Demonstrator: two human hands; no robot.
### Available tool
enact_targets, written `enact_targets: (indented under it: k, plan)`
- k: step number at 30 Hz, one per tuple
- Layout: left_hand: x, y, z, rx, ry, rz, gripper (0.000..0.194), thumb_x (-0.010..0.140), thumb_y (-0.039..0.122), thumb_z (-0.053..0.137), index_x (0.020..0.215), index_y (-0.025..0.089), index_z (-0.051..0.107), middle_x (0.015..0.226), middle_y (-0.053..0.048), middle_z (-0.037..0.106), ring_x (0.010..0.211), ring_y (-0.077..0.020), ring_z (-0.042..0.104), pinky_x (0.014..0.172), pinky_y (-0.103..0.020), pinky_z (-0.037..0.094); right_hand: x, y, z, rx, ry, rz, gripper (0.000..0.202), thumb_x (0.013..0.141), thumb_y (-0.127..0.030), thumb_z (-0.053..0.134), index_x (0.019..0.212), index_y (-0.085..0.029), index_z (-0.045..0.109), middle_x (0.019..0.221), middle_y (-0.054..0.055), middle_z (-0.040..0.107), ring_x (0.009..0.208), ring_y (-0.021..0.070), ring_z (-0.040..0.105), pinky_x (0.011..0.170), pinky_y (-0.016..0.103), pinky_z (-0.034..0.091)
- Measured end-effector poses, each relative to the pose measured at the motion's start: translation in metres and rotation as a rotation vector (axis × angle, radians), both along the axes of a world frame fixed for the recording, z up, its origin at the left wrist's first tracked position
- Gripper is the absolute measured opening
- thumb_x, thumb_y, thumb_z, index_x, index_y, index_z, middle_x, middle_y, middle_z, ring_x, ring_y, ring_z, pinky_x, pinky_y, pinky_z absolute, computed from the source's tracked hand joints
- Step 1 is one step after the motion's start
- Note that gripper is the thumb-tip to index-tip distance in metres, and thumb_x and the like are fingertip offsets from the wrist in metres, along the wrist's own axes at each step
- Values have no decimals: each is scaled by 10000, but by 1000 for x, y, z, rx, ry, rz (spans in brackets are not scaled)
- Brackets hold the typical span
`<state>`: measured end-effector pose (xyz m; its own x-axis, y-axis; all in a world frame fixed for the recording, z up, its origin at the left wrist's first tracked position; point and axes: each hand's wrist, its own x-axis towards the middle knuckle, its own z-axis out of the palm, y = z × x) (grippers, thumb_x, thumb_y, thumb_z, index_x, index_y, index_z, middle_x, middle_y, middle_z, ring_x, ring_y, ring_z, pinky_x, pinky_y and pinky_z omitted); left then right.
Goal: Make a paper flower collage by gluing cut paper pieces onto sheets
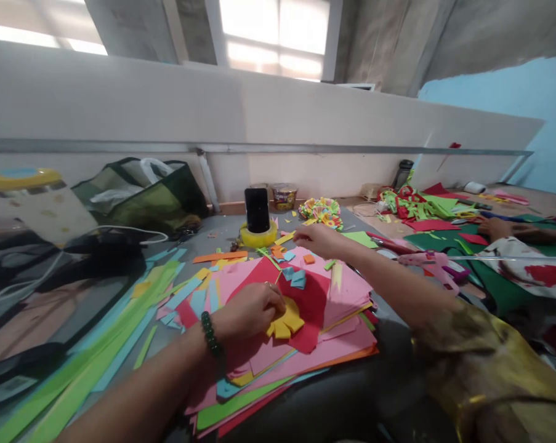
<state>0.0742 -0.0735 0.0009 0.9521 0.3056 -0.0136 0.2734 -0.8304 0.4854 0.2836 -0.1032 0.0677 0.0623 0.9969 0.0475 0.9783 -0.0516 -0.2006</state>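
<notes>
My left hand [252, 309], with a green bead bracelet at the wrist, has its fingers curled and pinched on a yellow paper flower [287, 321] with fanned, cut petals. The flower lies over a red paper sheet [312, 301] on a stack of coloured paper [346, 335], mostly pink. Small folded blue paper pieces [297, 278] rest just beyond it. Farther off, my right hand [318, 240] hovers over the far edge of the stack, near small orange and yellow scraps. Its fingers look bent together; whatever is between them is hidden.
A phone [257, 210] stands in a yellow tape roll [258, 235]. Long green paper strips [106, 338] lie at left. Behind are a multicoloured paper ball [321, 212] and a noodle cup [284, 197]. A pink glue gun [432, 264] sits at right, near another person's hand [494, 229].
</notes>
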Motion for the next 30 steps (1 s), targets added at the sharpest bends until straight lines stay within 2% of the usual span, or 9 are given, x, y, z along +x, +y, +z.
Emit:
enact_targets:
  k: [2,5,9,14,18,22,27,30]
  plan:
    - [1,0,1,-13,18,37,339,703,39,457,760,182,759,922,-39,760,821,-155,658,727,-218,471,-7,38,-11,-62,-12,-9,265,856,-146,575,1055,-146,750,1035,122,759,949,253,686,744,277,481]
    - [1,-1,2,-18,33,41,319,717,47,473,758,187,757,919,-32,764,830,-158,657,747,-222,472,-10,67,-29,-143,5,40,308,722,-59,655,980,-174,776,981,77,777,906,235,699,701,234,483]
    - [2,-3,3,1,54,41,296,743,55,496,768,182,762,913,-41,766,853,-171,658,762,-230,465,-9,75,-43,-154,48,98,301,673,-28,654,900,-181,779,902,28,776,831,186,688,672,201,477]
    - [2,-4,4,-8,36,65,276,766,66,520,787,177,773,925,-53,771,856,-183,669,763,-247,471,5,72,-35,-40,93,59,200,658,-63,698,838,-139,739,775,32,730,692,158,622,600,220,444]
    - [1,-3,3,-11,18,52,252,773,82,539,777,179,771,902,-52,773,843,-187,671,729,-250,472,22,62,-17,105,141,2,153,670,-71,685,800,-149,702,752,29,694,685,150,596,591,229,432]
    - [0,-1,1,-27,7,61,291,754,44,515,783,177,772,891,-43,772,806,-172,664,701,-243,465,30,35,-8,220,218,-5,114,730,-144,660,840,-151,687,754,23,668,696,146,606,619,244,469]
    - [0,-3,2,-19,-3,28,311,762,40,501,795,188,771,886,-28,761,789,-153,643,706,-231,455,19,-15,-23,295,610,170,180,715,-295,715,833,-170,662,831,27,669,724,145,637,675,281,537]
    - [0,-4,4,0,21,22,311,761,40,491,780,178,769,852,-40,745,749,-146,626,674,-228,443,12,-40,-33,224,727,292,228,715,-347,748,843,-177,668,850,30,677,738,145,639,687,287,542]
